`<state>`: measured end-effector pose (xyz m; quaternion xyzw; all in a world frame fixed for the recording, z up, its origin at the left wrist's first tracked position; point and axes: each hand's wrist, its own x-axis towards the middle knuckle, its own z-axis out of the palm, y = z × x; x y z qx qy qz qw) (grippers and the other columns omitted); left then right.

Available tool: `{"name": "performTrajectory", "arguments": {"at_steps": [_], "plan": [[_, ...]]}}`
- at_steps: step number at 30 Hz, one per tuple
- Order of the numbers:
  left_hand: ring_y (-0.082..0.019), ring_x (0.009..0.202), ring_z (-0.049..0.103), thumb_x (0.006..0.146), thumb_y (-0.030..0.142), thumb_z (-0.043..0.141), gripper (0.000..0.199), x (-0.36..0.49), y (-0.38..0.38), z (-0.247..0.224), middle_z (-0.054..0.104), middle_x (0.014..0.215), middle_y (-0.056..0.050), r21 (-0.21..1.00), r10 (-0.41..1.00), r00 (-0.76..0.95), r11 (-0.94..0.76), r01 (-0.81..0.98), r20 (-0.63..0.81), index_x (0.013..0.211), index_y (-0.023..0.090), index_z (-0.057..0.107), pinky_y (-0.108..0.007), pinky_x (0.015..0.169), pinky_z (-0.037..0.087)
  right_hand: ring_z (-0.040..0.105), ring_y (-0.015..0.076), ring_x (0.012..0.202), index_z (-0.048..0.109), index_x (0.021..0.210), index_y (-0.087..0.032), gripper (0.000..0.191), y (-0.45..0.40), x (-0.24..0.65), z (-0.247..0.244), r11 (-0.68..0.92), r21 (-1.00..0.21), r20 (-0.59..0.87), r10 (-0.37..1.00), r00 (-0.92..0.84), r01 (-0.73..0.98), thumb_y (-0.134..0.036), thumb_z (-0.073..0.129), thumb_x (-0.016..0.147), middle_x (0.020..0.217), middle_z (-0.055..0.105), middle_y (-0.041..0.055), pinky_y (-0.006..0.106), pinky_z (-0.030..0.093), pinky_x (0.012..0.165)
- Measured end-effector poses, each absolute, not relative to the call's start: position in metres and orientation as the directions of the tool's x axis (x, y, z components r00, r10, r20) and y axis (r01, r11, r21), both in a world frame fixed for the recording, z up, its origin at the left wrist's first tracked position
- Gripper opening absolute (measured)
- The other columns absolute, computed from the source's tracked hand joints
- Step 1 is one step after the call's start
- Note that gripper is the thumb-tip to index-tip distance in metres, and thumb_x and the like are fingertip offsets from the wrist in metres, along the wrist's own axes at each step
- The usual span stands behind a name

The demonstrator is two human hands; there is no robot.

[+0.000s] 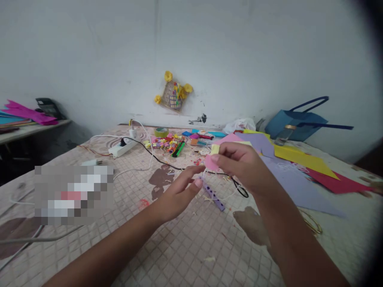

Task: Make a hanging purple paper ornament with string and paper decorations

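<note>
My right hand (239,163) pinches a small pink paper piece (211,163) with a pale yellow piece (215,149) at its top. Just to the left, my left hand (179,195) reaches toward it, thumb and fingers apart, with nothing visible between them. A white string (224,198) hangs from near the pink piece and loops over the table. Below the hands lies a purple strip with dark marks (216,197), its upper end close to my left fingertips.
Behind the hands are small colorful pieces (167,142), green tape (161,132) and a power strip (122,148) with cables. Purple paper (299,191), yellow paper (305,159), a jar (285,134) and a blue bag (295,121) are at right.
</note>
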<state>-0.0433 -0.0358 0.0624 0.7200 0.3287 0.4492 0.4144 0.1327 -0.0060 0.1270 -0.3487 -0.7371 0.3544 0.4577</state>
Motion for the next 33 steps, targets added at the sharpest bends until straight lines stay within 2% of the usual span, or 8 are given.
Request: {"name": "performTrajectory", "arguments": {"at_steps": [3, 6, 10, 12, 14, 21, 27, 33], "plan": [[-0.025, 0.125, 0.043, 0.092, 0.044, 0.039, 0.04, -0.043, -0.037, 0.061, 0.049, 0.133, -0.01, 0.814, 0.797, 0.316, -0.57, 0.111, 0.515, 0.124, 0.023, 0.048, -0.044, 0.104, 0.034, 0.03, 0.0065, 0.049, 0.046, 0.058, -0.018, 0.027, -0.014, 0.12, 0.115, 0.504, -0.827, 0.39, 0.834, -0.39, 0.249, -0.027, 0.062, 0.077, 0.054, 0.035, -0.007, 0.022, 0.023, 0.043], [-0.024, 0.121, 0.046, 0.091, 0.039, 0.044, 0.032, -0.042, -0.037, 0.057, 0.052, 0.127, -0.011, 0.691, 0.752, 0.18, -0.655, 0.304, 0.634, 0.116, 0.021, 0.054, -0.046, 0.103, 0.035, 0.03, 0.007, 0.049, 0.044, 0.058, -0.018, 0.029, -0.014, 0.115, 0.102, 0.488, -0.824, 0.387, 0.856, -0.342, 0.288, -0.029, 0.061, 0.078, 0.052, 0.035, -0.0071, 0.022, 0.024, 0.043], [-0.032, 0.125, 0.038, 0.082, 0.039, 0.058, 0.037, -0.042, -0.038, 0.052, 0.05, 0.127, -0.016, 0.365, 0.586, 0.13, -0.646, 0.67, 0.8, 0.11, 0.016, 0.057, -0.055, 0.103, 0.031, 0.031, 0.0066, 0.048, 0.043, 0.056, -0.018, 0.03, -0.016, 0.113, 0.094, 0.455, -0.836, 0.407, 0.889, -0.21, 0.307, -0.028, 0.062, 0.077, 0.05, 0.037, -0.0073, 0.021, 0.025, 0.043], [-0.038, 0.13, 0.03, 0.077, 0.042, 0.063, 0.044, -0.041, -0.039, 0.051, 0.046, 0.131, -0.019, 0.204, 0.497, 0.158, -0.598, 0.775, 0.853, 0.11, 0.014, 0.057, -0.06, 0.104, 0.024, 0.033, 0.0066, 0.047, 0.043, 0.056, -0.018, 0.03, -0.019, 0.111, 0.092, 0.43, -0.858, 0.397, 0.902, -0.166, 0.282, -0.029, 0.062, 0.077, 0.05, 0.04, -0.0071, 0.021, 0.027, 0.043], [-0.041, 0.132, 0.026, 0.077, 0.041, 0.064, 0.042, -0.04, -0.039, 0.05, 0.044, 0.133, -0.021, 0.13, 0.462, 0.173, -0.553, 0.823, 0.87, 0.108, 0.013, 0.058, -0.063, 0.104, 0.022, 0.035, 0.0066, 0.048, 0.044, 0.057, -0.018, 0.03, -0.022, 0.107, 0.09, 0.412, -0.878, 0.386, 0.911, -0.148, 0.245, -0.029, 0.062, 0.077, 0.051, 0.042, -0.0068, 0.02, 0.029, 0.043], [-0.039, 0.13, 0.033, 0.085, 0.023, 0.055, 0.012, -0.038, -0.037, 0.048, 0.051, 0.128, -0.016, 0.145, 0.479, 0.185, -0.57, 0.809, 0.858, 0.091, 0.015, 0.063, -0.063, 0.101, 0.026, 0.035, 0.0059, 0.046, 0.044, 0.057, -0.018, 0.029, -0.024, 0.105, 0.088, 0.402, -0.895, 0.387, 0.915, -0.111, 0.195, -0.029, 0.062, 0.077, 0.05, 0.041, -0.0074, 0.019, 0.028, 0.042], [-0.034, 0.128, 0.035, 0.086, 0.018, 0.052, 0.01, -0.038, -0.036, 0.047, 0.056, 0.121, -0.011, 0.187, 0.52, 0.211, -0.61, 0.77, 0.828, 0.083, 0.017, 0.062, -0.059, 0.102, 0.029, 0.035, 0.0059, 0.041, 0.045, 0.056, -0.018, 0.03, -0.02, 0.114, 0.093, 0.353, -0.918, 0.345, 0.936, -0.075, 0.178, -0.03, 0.062, 0.076, 0.045, 0.042, -0.0074, 0.019, 0.027, 0.039], [-0.033, 0.128, 0.034, 0.084, 0.034, 0.058, 0.02, -0.039, -0.033, 0.045, 0.051, 0.125, -0.014, 0.309, 0.586, 0.218, -0.665, 0.68, 0.78, 0.093, 0.017, 0.059, -0.055, 0.102, 0.033, 0.036, 0.0055, 0.04, 0.044, 0.056, -0.019, 0.029, -0.022, 0.115, 0.092, 0.351, -0.925, 0.338, 0.935, -0.105, 0.148, -0.029, 0.063, 0.076, 0.045, 0.043, -0.0076, 0.019, 0.028, 0.039]]}}
